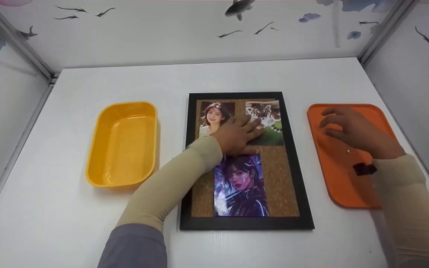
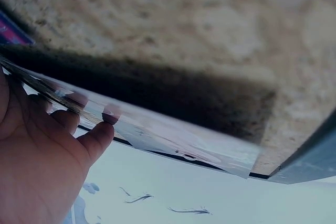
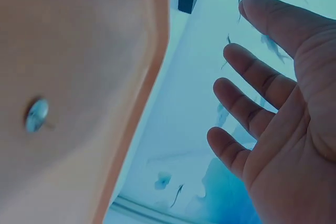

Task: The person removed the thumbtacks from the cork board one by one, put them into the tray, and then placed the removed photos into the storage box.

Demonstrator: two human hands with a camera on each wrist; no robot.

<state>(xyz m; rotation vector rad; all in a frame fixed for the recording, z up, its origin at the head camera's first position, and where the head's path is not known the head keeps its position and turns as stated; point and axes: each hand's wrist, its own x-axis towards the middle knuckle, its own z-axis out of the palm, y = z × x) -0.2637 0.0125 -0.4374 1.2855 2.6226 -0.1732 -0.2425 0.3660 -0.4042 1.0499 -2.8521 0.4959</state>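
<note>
A black-framed cork board lies in the middle of the table with three photo prints on it. My left hand rests with spread fingers across the tiger photo and the lower part of a portrait photo. Just below that hand is a purple sci-fi picture. In the left wrist view, fingertips touch a glossy photo. Over the orange tray hovers my right hand, fingers loosely bent, holding nothing. Beneath it lies one metal thumbtack, seen larger in the right wrist view.
To the left of the board stands a yellow plastic basin. White panels with painted fish close off the back and sides of the white table. By the right wrist is a small dark object.
</note>
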